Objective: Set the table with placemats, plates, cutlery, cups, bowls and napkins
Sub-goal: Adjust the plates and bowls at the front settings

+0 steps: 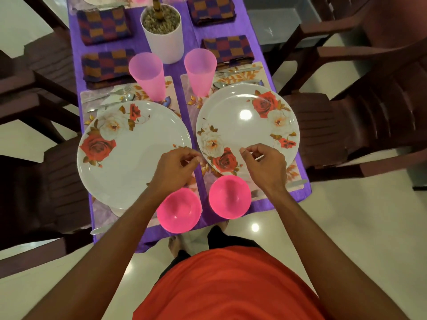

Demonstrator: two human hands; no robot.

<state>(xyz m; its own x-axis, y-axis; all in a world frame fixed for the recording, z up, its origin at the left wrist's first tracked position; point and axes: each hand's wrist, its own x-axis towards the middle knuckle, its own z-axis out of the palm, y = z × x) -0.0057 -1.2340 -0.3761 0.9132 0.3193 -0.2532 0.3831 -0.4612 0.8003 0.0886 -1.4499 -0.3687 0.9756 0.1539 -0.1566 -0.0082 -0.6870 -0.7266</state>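
Two white plates with red roses lie on floral placemats at the table's near end, the left plate (129, 153) and the right plate (247, 125). A pink bowl (179, 211) and a second pink bowl (230, 196) stand in front of them. Two pink cups (147, 77) (199, 71) stand behind the plates. Cutlery (108, 95) lies beyond the left plate, and more cutlery (238, 71) beyond the right one. My left hand (178, 167) hovers over the left plate's right rim with fingers loosely curled. My right hand (265, 165) hovers over the right plate's near part, also loosely curled. I see nothing in either hand.
A purple cloth (191, 107) covers the narrow table. Folded checked napkins (107, 65) (227, 48) lie further back, with a white plant pot (163, 33) in the middle. Dark wooden chairs (346, 125) (39, 181) stand at both sides. A knife (297, 182) lies at the right placemat's near edge.
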